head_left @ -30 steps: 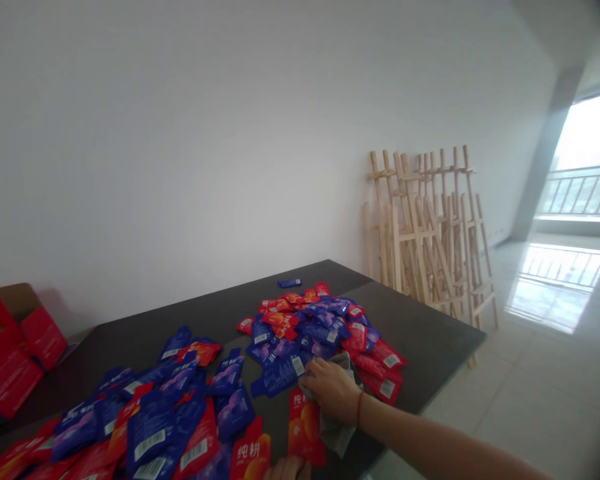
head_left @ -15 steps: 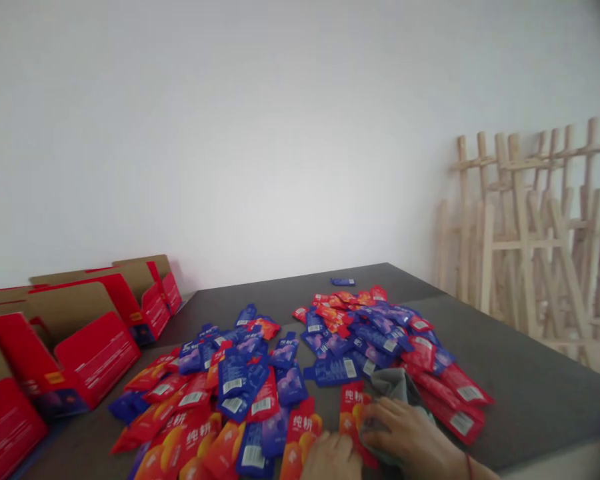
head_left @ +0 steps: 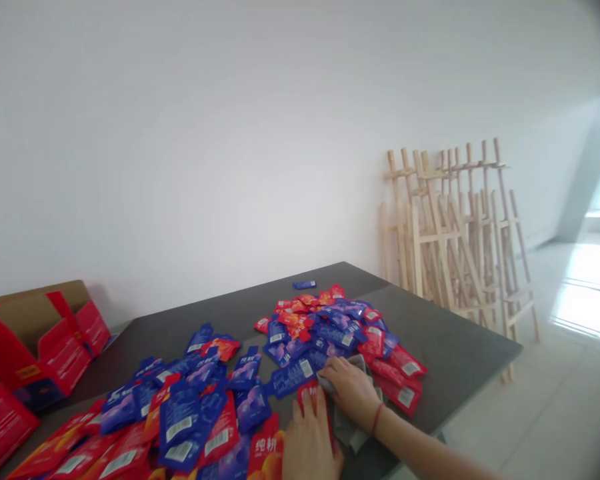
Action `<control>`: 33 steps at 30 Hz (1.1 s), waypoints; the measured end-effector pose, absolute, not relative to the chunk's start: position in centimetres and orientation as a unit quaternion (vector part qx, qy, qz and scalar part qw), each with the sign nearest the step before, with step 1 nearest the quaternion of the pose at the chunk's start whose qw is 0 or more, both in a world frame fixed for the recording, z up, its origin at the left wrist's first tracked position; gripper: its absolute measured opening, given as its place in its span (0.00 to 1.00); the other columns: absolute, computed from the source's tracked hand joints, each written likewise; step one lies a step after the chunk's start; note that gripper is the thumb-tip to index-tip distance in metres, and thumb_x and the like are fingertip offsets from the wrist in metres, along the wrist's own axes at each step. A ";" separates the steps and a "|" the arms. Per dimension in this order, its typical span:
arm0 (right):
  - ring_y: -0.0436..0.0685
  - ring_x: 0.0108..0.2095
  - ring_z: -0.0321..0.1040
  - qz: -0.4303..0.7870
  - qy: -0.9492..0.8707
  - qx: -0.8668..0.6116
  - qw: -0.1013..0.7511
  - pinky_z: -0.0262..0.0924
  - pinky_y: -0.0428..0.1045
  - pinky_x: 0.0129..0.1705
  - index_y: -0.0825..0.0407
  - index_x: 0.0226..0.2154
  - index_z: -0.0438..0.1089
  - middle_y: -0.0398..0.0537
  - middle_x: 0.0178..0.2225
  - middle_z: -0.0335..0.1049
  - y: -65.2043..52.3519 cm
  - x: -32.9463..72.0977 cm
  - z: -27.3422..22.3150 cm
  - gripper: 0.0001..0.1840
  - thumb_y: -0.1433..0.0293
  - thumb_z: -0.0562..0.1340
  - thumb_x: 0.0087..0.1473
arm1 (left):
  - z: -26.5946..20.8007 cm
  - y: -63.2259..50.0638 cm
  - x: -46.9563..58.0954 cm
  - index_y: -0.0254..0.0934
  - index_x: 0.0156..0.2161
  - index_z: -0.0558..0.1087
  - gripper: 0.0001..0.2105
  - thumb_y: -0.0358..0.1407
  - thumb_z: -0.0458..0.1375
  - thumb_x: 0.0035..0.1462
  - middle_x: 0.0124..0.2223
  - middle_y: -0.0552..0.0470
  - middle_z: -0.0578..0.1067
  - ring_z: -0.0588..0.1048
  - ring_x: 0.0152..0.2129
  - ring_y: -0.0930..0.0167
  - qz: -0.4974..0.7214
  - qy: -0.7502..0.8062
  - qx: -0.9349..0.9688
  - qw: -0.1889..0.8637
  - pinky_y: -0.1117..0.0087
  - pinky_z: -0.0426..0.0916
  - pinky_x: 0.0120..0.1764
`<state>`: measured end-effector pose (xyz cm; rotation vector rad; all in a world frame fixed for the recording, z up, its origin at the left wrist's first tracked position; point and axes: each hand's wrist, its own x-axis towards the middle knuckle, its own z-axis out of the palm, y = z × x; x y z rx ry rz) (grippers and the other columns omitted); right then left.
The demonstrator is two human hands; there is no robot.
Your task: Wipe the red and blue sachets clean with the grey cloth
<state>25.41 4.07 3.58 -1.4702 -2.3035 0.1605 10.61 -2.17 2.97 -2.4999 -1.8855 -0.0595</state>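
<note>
The L hand (head_left: 310, 433) lies w/ fingers straight, nearly together, flat on a red pkt (head_left: 309, 387); whether they grip it, one cannot tell. The pkt is directly under these fingers, its long axis running away from the person. The R hand (head_left: 353, 393), just beside on the right, has fingers bent over a gray cloth (head_left: 353, 433). At left stand open red boxes (head_left: 65, 363); contents not visible.
</note>
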 end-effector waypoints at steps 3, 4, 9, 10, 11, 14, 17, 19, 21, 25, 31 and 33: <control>0.62 0.52 0.66 0.056 -0.825 -0.524 0.203 0.60 0.52 0.54 0.48 0.51 0.75 0.51 0.52 0.71 4.0 25.5 3.4 0.18 0.75 0.60 0.58 | 4.8 -2.6 11.2 0.31 0.67 0.61 0.32 0.18 0.48 0.56 0.65 0.32 0.67 0.73 0.57 0.55 0.050 -0.609 -0.789 0.061 0.61 0.75 0.49; 0.62 0.52 0.66 0.057 -0.825 -0.523 0.206 0.60 0.52 0.54 0.48 0.51 0.74 0.51 0.52 0.71 4.0 25.5 3.3 0.19 0.75 0.60 0.58 | 5.5 -2.7 10.8 0.32 0.67 0.62 0.34 0.16 0.44 0.55 0.65 0.34 0.68 0.75 0.55 0.58 0.066 -0.611 -0.787 0.064 0.63 0.75 0.48; 0.62 0.52 0.66 0.061 -0.820 -0.527 0.215 0.60 0.53 0.54 0.47 0.51 0.74 0.49 0.53 0.71 4.0 25.5 3.1 0.22 0.78 0.62 0.53 | 9.1 -2.7 4.9 0.35 0.70 0.56 0.37 0.16 0.43 0.54 0.62 0.40 0.73 0.78 0.51 0.65 -0.003 -0.625 -0.780 -0.042 0.66 0.72 0.52; 0.62 0.52 0.66 0.062 -0.820 -0.527 0.214 0.60 0.53 0.54 0.47 0.50 0.74 0.49 0.53 0.71 4.0 25.5 3.1 0.23 0.78 0.62 0.53 | 9.8 -2.5 3.3 0.35 0.70 0.53 0.37 0.16 0.43 0.56 0.63 0.40 0.72 0.78 0.52 0.65 -0.032 -0.643 -0.763 -0.056 0.67 0.71 0.52; 0.62 0.52 0.66 0.063 -0.821 -0.526 0.212 0.60 0.53 0.54 0.47 0.50 0.74 0.49 0.53 0.71 4.0 25.5 3.1 0.22 0.78 0.62 0.53 | 10.5 -2.3 1.7 0.34 0.71 0.50 0.36 0.18 0.42 0.58 0.64 0.39 0.70 0.78 0.51 0.66 -0.054 -0.665 -0.743 -0.057 0.67 0.71 0.52; 0.62 0.52 0.66 0.064 -0.823 -0.524 0.210 0.60 0.54 0.54 0.47 0.49 0.74 0.50 0.53 0.71 3.9 25.5 3.3 0.21 0.78 0.63 0.53 | 12.1 -1.2 -2.4 0.34 0.72 0.48 0.33 0.19 0.37 0.62 0.70 0.35 0.59 0.77 0.52 0.63 -0.059 -0.724 -0.688 0.014 0.63 0.71 0.51; 0.63 0.52 0.66 0.066 -0.823 -0.525 0.208 0.60 0.54 0.53 0.47 0.50 0.74 0.50 0.53 0.71 3.8 25.4 3.4 0.22 0.78 0.63 0.52 | 13.0 0.3 -5.9 0.28 0.66 0.60 0.29 0.21 0.35 0.64 0.68 0.30 0.62 0.77 0.51 0.60 0.002 -0.748 -0.657 0.092 0.60 0.70 0.50; 0.63 0.52 0.65 0.068 -0.824 -0.524 0.206 0.60 0.54 0.53 0.48 0.50 0.74 0.50 0.53 0.71 3.7 25.4 3.5 0.22 0.78 0.63 0.52 | 13.4 1.5 -7.9 0.23 0.58 0.70 0.24 0.24 0.38 0.65 0.61 0.28 0.69 0.75 0.52 0.56 0.040 -0.749 -0.647 0.134 0.59 0.69 0.49; 0.63 0.52 0.65 0.071 -0.824 -0.523 0.207 0.60 0.53 0.53 0.48 0.50 0.74 0.49 0.53 0.70 3.8 25.3 3.4 0.22 0.78 0.63 0.52 | 13.9 2.6 -9.5 0.24 0.49 0.76 0.20 0.27 0.42 0.65 0.55 0.29 0.73 0.72 0.53 0.52 0.078 -0.761 -0.626 0.152 0.56 0.68 0.49; 0.62 0.52 0.65 0.075 -0.823 -0.522 0.214 0.60 0.53 0.53 0.48 0.50 0.74 0.49 0.52 0.71 3.8 25.2 3.3 0.23 0.78 0.62 0.52 | 14.7 3.9 -8.1 0.24 0.47 0.77 0.19 0.27 0.44 0.62 0.52 0.30 0.75 0.70 0.52 0.50 0.080 -0.762 -0.621 0.163 0.53 0.65 0.49; 0.62 0.51 0.66 0.072 -0.821 -0.519 0.225 0.60 0.53 0.53 0.47 0.49 0.74 0.49 0.51 0.71 3.9 25.3 3.2 0.22 0.78 0.61 0.52 | 10.8 5.2 3.8 0.32 0.52 0.75 0.16 0.35 0.55 0.61 0.53 0.41 0.77 0.73 0.53 0.59 0.023 -0.613 -0.787 0.072 0.62 0.65 0.55; 0.62 0.51 0.66 0.076 -0.818 -0.515 0.246 0.60 0.53 0.53 0.47 0.49 0.74 0.48 0.51 0.71 3.9 25.5 3.0 0.23 0.78 0.61 0.51 | 9.2 5.7 6.3 0.30 0.52 0.74 0.17 0.34 0.58 0.58 0.53 0.38 0.77 0.73 0.53 0.56 0.016 -0.593 -0.804 0.047 0.59 0.65 0.55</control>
